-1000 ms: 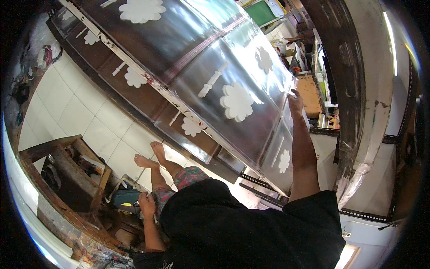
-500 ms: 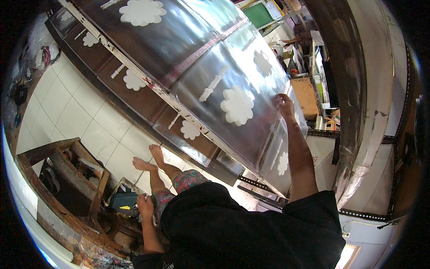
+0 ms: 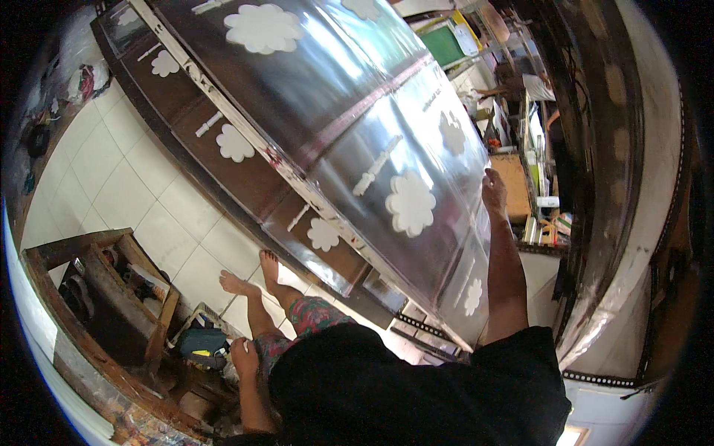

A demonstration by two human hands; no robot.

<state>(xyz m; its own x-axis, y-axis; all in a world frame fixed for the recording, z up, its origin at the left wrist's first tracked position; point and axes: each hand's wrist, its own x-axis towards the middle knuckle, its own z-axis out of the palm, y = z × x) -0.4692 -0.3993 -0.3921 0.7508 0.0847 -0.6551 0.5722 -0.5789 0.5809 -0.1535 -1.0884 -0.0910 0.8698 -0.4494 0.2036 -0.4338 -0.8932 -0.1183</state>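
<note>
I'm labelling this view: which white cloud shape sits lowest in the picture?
The small white cloud below the right hand, just left of the right forearm; all the other clouds appear higher up.

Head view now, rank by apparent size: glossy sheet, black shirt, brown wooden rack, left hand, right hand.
1. Glossy sheet
2. Black shirt
3. Brown wooden rack
4. Left hand and right hand: too alike to rank, and fisheye distortion adds doubt.
</note>
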